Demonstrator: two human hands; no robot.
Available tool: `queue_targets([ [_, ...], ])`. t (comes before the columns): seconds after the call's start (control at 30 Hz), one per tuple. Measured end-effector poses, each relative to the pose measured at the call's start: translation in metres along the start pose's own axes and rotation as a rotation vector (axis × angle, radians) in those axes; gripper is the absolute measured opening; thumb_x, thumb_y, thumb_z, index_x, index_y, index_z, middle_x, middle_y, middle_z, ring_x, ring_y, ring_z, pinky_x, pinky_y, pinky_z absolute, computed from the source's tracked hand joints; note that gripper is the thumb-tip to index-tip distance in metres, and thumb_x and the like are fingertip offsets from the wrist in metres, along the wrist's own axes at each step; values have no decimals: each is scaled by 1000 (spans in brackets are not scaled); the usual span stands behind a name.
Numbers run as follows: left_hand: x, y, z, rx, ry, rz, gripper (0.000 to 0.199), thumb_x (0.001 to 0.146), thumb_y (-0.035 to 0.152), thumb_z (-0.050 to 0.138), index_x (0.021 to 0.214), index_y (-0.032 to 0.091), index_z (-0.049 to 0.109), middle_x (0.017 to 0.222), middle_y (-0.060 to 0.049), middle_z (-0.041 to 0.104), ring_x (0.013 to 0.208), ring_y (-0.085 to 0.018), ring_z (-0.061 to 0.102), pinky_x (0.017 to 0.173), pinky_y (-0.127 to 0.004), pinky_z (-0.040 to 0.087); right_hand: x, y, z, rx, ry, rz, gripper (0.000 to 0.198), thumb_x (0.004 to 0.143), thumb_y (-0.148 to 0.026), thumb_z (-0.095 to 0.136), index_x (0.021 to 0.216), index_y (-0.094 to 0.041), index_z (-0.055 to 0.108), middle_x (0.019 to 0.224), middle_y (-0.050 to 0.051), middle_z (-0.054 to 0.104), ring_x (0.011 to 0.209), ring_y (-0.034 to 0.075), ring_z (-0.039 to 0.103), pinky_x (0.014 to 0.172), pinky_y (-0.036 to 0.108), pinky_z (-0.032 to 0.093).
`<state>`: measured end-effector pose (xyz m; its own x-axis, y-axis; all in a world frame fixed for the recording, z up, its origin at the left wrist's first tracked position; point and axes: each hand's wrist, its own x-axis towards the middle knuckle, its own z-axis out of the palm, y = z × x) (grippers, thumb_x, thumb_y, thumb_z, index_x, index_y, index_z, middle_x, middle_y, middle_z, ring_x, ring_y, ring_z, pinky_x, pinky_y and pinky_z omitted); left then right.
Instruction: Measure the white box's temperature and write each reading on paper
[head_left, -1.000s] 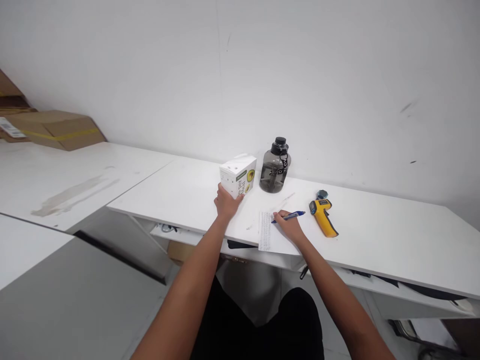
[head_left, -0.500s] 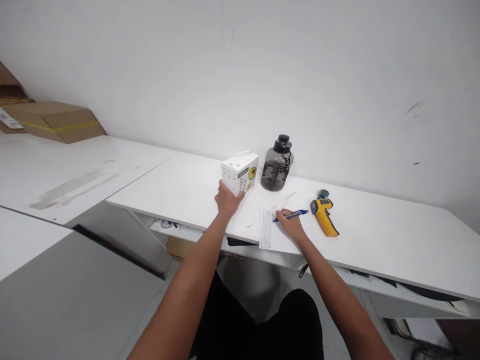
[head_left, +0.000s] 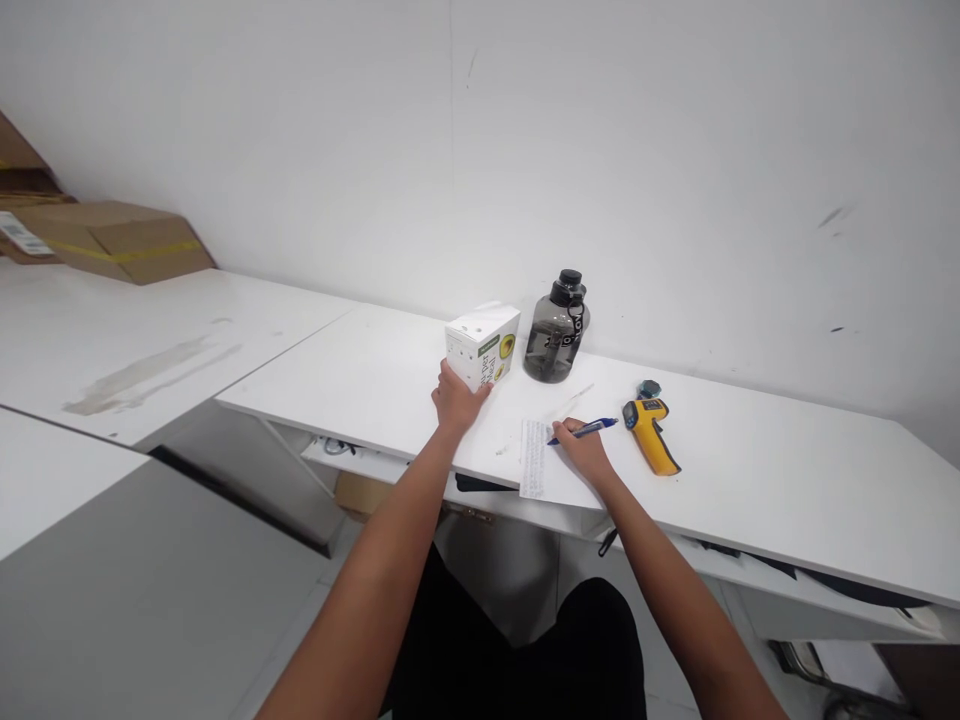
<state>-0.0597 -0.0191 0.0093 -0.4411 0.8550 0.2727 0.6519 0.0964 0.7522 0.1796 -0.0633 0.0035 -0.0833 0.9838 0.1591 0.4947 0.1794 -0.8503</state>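
My left hand (head_left: pixel 459 400) grips the lower near end of a white carton (head_left: pixel 484 345) printed with an avocado, which stands tilted on the white table. In my right hand (head_left: pixel 585 450) is a blue pen (head_left: pixel 592 430), its tip side low at the left, near the paper. Under that hand lies a sheet of paper (head_left: pixel 533 465) filled with small handwriting; it reaches the table's front edge, and my hand covers part of it. Just right of the pen rests a yellow and black infrared thermometer gun (head_left: pixel 651 437).
A large grey water jug (head_left: pixel 553 340) stands behind the paper by the wall. A small dark round object (head_left: pixel 649 388) sits behind the thermometer. Cardboard boxes (head_left: pixel 135 243) are at the far left. Beneath the white table (head_left: pixel 780 460) runs a shelf holding several items.
The whole view has shifted very slightly to the left, so things appear a little further right. Both hands keep their holds on the carton and the pen.
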Motion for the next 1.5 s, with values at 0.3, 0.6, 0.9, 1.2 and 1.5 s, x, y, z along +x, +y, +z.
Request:
queue_targets([
  [0.3, 0, 2, -1, 6, -4, -16, 97, 73, 47, 69, 143, 17, 10, 140, -20, 44, 134, -34, 41, 110, -53, 30, -1, -2, -1, 24, 26, 0, 35, 80, -48, 48, 56, -23, 49, 54, -2, 49, 61, 18, 48, 62, 30, 38],
  [0.6, -1, 4, -2, 0, -10, -19, 96, 73, 47, 69, 143, 17, 10, 140, -20, 45, 134, -34, 41, 110, -52, 29, 0, -1, -1, 23, 20, 1, 35, 81, -47, 49, 56, -23, 48, 54, -3, 47, 60, 17, 46, 61, 30, 35],
  [0.9, -3, 5, -3, 11, -12, -20, 94, 74, 47, 69, 143, 19, 11, 141, -18, 45, 133, -33, 43, 110, -51, 30, 0, 1, -1, 22, 24, 8, 35, 81, -47, 49, 56, -23, 49, 53, -3, 48, 60, 17, 46, 61, 30, 35],
  [1.2, -2, 6, -4, -9, -21, -31, 95, 73, 46, 70, 143, 18, 13, 141, -18, 45, 133, -32, 42, 110, -51, 29, 0, 1, -1, 8, 55, -21, 37, 80, -48, 49, 54, -24, 42, 52, -3, 44, 59, 17, 45, 60, 30, 34],
  [1.5, -2, 4, -3, -13, -6, -19, 95, 73, 46, 70, 143, 18, 12, 142, -18, 45, 133, -33, 42, 110, -52, 30, -1, -1, -3, 48, 6, 1, 35, 79, -46, 51, 53, -23, 46, 53, -3, 47, 59, 17, 46, 61, 30, 36],
])
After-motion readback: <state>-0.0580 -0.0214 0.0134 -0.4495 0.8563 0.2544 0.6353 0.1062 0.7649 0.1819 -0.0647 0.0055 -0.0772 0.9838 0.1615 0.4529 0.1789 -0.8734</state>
